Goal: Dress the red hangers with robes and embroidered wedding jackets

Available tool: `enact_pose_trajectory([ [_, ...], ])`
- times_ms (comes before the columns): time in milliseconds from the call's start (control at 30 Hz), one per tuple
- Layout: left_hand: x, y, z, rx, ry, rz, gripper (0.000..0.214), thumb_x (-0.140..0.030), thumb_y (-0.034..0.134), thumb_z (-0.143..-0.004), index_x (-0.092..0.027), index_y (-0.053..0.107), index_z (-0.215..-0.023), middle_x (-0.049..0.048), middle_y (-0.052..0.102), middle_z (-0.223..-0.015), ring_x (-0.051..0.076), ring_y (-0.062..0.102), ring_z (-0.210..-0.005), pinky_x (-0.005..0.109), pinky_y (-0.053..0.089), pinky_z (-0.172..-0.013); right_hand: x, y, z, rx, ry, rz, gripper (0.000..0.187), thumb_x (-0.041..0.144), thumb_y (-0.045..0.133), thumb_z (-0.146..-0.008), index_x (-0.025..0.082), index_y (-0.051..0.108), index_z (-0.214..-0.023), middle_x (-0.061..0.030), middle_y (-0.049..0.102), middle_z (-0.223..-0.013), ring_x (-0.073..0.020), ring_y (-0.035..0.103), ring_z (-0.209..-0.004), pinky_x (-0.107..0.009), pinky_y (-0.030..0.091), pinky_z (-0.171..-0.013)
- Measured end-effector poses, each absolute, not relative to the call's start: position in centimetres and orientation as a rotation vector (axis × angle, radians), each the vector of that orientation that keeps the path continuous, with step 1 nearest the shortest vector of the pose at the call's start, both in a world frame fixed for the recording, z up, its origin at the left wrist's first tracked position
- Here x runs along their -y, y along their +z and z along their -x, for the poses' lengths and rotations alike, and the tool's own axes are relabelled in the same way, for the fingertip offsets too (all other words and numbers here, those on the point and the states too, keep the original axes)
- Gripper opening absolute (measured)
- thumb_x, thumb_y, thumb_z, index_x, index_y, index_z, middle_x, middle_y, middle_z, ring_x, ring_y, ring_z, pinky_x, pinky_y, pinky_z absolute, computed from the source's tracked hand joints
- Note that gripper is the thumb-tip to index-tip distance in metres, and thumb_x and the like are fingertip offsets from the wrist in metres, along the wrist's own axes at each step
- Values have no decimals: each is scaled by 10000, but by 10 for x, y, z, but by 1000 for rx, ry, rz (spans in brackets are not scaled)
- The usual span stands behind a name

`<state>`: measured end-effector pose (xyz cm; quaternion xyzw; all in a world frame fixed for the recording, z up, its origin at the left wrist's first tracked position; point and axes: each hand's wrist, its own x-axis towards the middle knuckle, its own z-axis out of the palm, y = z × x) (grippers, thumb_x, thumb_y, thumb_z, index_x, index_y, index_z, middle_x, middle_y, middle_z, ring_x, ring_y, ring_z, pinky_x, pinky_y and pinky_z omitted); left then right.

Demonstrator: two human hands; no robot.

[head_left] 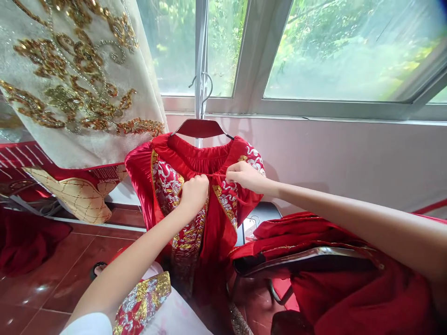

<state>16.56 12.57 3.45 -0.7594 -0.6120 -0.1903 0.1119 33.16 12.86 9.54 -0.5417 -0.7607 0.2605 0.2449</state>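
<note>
A red embroidered garment (pixel 195 209) with gold and silver sequins hangs on a red hanger (pixel 201 128) hooked at the window frame. My left hand (pixel 194 191) is closed on the garment's front just below the collar. My right hand (pixel 244 177) pinches the same front edge on the other side, close to the left hand. Both arms reach forward from below and from the right.
A cream garment (pixel 77 79) with gold beadwork hangs at the upper left. More red cloth (pixel 335 270) lies over a chair (pixel 307 258) at the right. The floor has red-brown tiles (pixel 52 279). A window (pixel 349 51) runs along the back wall.
</note>
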Motion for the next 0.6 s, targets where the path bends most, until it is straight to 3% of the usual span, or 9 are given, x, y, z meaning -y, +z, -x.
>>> enact_pose_trajectory([
  [133, -132, 34, -151, 1839, -1056, 2493, 198, -207, 398, -828, -173, 552, -709, 41, 607, -653, 179, 605, -608, 261, 406, -588, -121, 97, -326, 2095, 652, 1357, 219, 285, 484, -802, 133, 621, -725, 7, 534, -605, -80, 411, -538, -225, 324, -528],
  [233, -131, 36, -141, 1901, -1407, 2749, 220, -207, 365, -800, -187, 482, -614, -24, 508, -539, 117, 487, -470, 237, 353, -519, -120, 96, -326, 2197, 564, 1367, 212, 204, 479, -790, 135, 614, -642, -14, 583, -614, -91, 460, -547, -234, 347, -550],
  [300, -128, 40, -136, 1893, -1391, 2794, 199, -216, 411, -767, -185, 492, -588, -40, 458, -498, 107, 432, -455, 242, 316, -507, -123, 93, -329, 2229, 658, 1407, 192, 152, 484, -758, 135, 619, -623, -29, 624, -639, -97, 488, -534, -239, 364, -540],
  [467, -118, 57, -129, 1848, -1270, 2697, 154, -330, 576, -748, -184, 560, -705, -37, 554, -560, 114, 471, -511, 251, 319, -541, -129, 86, -330, 2089, 713, 1351, 182, 228, 555, -751, 123, 670, -657, -12, 568, -574, -93, 430, -523, -249, 325, -502],
  [600, -116, 73, -125, 1816, -1439, 2725, 143, -290, 612, -748, -194, 526, -809, -76, 493, -494, 87, 402, -434, 232, 295, -498, -122, 93, -325, 2009, 781, 1245, 227, 312, 605, -741, 113, 712, -718, -16, 561, -578, -95, 411, -543, -257, 321, -512],
])
